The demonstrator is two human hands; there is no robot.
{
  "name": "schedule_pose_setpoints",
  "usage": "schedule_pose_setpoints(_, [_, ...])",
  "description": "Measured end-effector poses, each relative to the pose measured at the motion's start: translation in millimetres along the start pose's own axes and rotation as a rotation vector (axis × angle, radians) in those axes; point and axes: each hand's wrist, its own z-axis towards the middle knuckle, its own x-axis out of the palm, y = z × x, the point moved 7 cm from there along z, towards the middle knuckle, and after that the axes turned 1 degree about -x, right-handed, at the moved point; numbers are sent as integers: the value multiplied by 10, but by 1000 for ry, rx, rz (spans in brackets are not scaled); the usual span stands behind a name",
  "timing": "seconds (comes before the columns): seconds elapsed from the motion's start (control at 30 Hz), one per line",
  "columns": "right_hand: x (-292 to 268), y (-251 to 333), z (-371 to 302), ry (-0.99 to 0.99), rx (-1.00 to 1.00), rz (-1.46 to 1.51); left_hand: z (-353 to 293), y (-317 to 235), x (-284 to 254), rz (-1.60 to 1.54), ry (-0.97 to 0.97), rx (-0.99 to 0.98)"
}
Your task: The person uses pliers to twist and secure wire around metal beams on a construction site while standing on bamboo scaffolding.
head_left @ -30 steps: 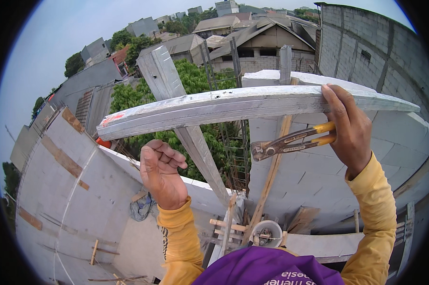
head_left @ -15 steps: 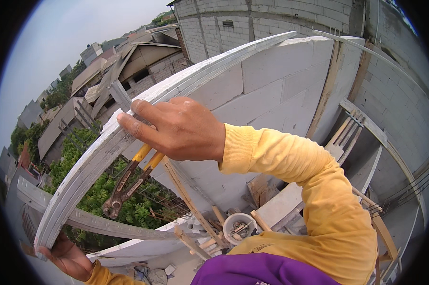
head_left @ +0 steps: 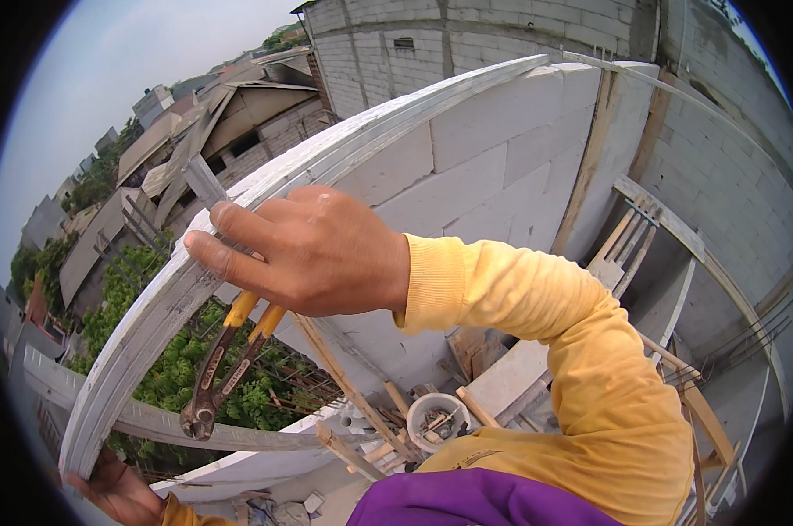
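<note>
A long light-grey metal channel slants from my lower left up to the far top of the block wall. Its fisheye-bent near end rests against my left hand, the thumb at its edge and the other fingers partly hidden behind it. My right hand is closed around the yellow handles of a pair of pincers, whose dark rusty jaws hang downward. Two fingers of that same hand reach over the channel's upper edge. The handles' upper ends are hidden in the palm.
Pale block wall rises ahead of me. Another metal channel crosses below at left, above green trees. A white bucket with scraps stands below among timber props. Rebar and wooden pieces are at right; roofs lie beyond.
My right hand has shifted slightly left and down along the channel, and the pincers have swung a little lower with it. The left hand stays at the channel's near end.
</note>
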Motion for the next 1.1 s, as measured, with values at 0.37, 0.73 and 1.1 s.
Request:
schedule_pose_setpoints(0.37, [-66,60,-2,0,-37,15,49,16,-252,-11,-79,77])
schedule_pose_setpoints(0.73, [98,250,112,134,-37,-74,-309,275,185,44,69,69])
schedule_pose_setpoints(1.1, [-127,44,469,-53,-26,-116,-125,106,499,170,291,74])
